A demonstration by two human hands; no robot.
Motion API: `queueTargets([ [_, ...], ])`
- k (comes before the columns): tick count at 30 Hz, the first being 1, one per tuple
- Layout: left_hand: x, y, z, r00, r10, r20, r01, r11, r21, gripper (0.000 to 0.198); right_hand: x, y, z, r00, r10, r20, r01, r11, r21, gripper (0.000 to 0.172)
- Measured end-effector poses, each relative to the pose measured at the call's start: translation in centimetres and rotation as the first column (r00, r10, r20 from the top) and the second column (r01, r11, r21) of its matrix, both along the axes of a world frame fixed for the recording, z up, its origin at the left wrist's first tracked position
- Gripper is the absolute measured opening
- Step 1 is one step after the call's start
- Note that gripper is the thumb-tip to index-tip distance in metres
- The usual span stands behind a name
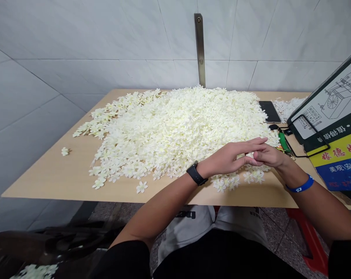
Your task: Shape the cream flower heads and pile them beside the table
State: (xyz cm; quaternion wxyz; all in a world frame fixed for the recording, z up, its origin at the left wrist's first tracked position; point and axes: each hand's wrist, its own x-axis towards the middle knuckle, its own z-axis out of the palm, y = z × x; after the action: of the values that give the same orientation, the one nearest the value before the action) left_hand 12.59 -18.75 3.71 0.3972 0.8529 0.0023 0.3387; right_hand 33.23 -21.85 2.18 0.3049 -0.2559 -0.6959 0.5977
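Observation:
A wide heap of white artificial flowers (175,128) with pale yellow centres covers the middle of the table. At its front right edge my two hands meet just above the blossoms. My left hand (236,155), with a black watch at the wrist, reaches across with its fingers lying against the other hand. My right hand (270,155), blue band on the wrist, has its thumb pressed in towards the left fingers. Between them shows a small bit of white artificial flower (250,154), mostly covered by the fingers. Several flowers (226,181) lie right below the hands.
A printed cardboard box (335,116) stands at the right, a black wire frame (312,128) against it. Near it lie a dark phone (270,111), small white pieces (288,107) and a green object (284,142). Single flowers (142,187) lie along the table's front edge.

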Motion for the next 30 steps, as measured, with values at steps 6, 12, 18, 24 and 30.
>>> queueTargets([
  [6,-0.1,-0.1,-0.8,0.938,0.311,0.156,-0.305,0.950,-0.061,0.011,-1.4,0.3,0.0,0.981,-0.030,-0.193,0.031,1.000,-0.002,0.052],
  [12,-0.2,-0.8,-0.5,0.915,0.349,0.205,-0.354,0.935,-0.011,0.031,-2.8,-0.5,0.4,0.945,-0.159,-0.286,0.144,0.987,-0.074,0.050],
  [18,-0.2,-0.2,-0.1,0.981,0.189,0.051,-0.190,0.982,0.014,0.056,-2.4,-0.2,0.2,0.926,-0.323,-0.193,0.323,0.946,-0.036,0.049],
  [24,-0.4,0.7,-0.6,0.980,0.198,0.025,-0.199,0.979,0.043,0.048,-1.5,0.2,0.4,0.971,-0.223,-0.082,0.229,0.972,0.061,0.054],
  [30,-0.2,0.2,-1.0,0.907,0.385,0.171,-0.382,0.923,-0.055,0.016,-2.5,-0.1,0.9,0.976,-0.162,-0.143,0.168,0.985,0.035,0.055],
])
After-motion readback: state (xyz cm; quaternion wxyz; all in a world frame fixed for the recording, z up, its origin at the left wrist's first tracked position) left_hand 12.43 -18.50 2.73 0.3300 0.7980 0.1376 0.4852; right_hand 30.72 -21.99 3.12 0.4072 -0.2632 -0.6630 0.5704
